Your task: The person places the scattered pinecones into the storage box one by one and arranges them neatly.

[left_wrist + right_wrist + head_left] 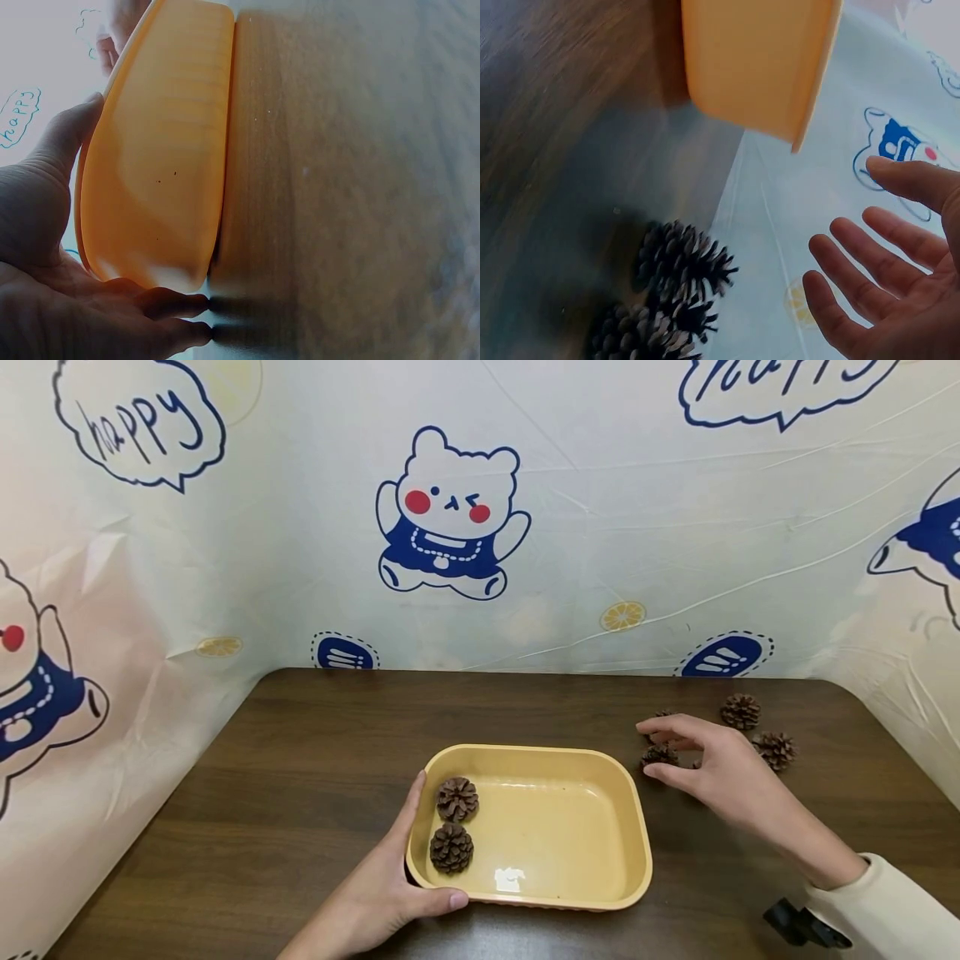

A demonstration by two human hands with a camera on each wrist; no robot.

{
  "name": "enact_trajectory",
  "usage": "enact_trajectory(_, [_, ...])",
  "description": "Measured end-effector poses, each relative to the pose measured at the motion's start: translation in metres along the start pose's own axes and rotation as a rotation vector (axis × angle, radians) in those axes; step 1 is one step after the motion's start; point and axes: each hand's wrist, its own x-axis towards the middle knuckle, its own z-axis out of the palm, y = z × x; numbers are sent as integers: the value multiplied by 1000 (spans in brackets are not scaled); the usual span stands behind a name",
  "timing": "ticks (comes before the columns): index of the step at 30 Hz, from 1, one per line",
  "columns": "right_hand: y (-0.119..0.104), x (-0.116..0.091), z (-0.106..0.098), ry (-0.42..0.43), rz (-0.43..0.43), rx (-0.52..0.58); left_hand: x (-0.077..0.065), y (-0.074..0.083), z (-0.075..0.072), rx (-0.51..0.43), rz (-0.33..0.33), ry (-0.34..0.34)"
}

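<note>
A yellow plastic tray (562, 827) stands on the table, with two brown pinecones side by side at its left end, the upper pinecone (457, 799) and the lower pinecone (452, 848). My left hand (382, 881) holds the tray's near left corner; its thumb lies along the rim, and in the left wrist view its fingers rest against the end wall (157, 150). Over a pinecone (660, 757) right of the tray hovers my right hand (712, 760), thumb and fingers spread apart. The right wrist view shows that hand (900, 277) holding nothing, apart from clustered pinecones (679, 255).
Further right on the dark wooden table (315, 760) lie another pinecone (741, 712) and one more pinecone (775, 750). A printed cloth (570, 552) with bear drawings hangs behind the table and at both sides.
</note>
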Motion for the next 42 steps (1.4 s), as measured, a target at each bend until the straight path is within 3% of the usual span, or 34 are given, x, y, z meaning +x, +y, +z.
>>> enact_trajectory(17, [29,14,5,-67,47,-46,0,0,0,7,-4,-1])
enact_trajectory(42, [47,25,15,-136,58,-116,0,-1,-1,16,-10,2])
